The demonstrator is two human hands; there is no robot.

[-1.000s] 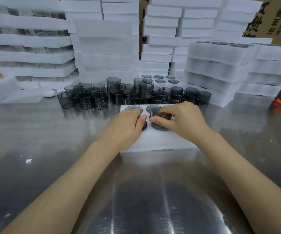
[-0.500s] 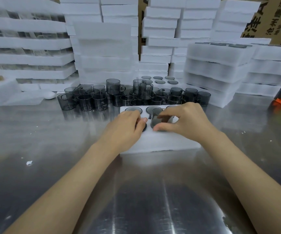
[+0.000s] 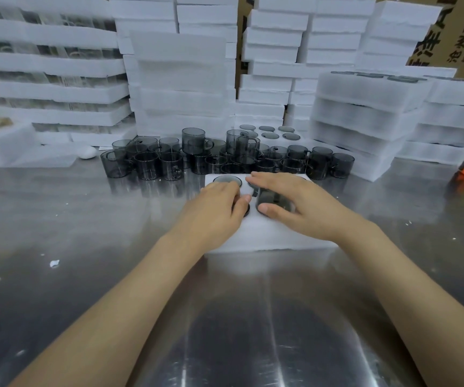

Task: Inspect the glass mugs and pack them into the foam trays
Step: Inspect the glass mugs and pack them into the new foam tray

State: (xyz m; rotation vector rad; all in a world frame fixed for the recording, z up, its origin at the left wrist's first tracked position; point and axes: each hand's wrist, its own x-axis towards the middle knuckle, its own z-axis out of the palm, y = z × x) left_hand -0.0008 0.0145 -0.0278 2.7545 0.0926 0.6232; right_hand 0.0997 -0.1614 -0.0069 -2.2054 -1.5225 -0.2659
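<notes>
The right hand point(image 3: 303, 208) presses straight fingers on a smoky grey glass mug point(image 3: 275, 201) in the white foam tray point(image 3: 267, 236). The left hand point(image 3: 214, 210) rests beside it, and I cannot tell its grip.

Steel table point(image 3: 85, 247), white foam tray point(image 3: 269, 236) at centre, left hand point(image 3: 216, 210) resting on it with fingers bent, right hand point(image 3: 300, 202) spread flat over a grey mug point(image 3: 275, 201) on the tray, loose mugs point(image 3: 169, 163) clustered just behind, foam stacks point(image 3: 180, 79) across the top.

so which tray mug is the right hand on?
The mid-tray mug, under the right hand, whose fingers lie flat over it; its side shows above the foam. The back-left mug shows only its rim.
</notes>
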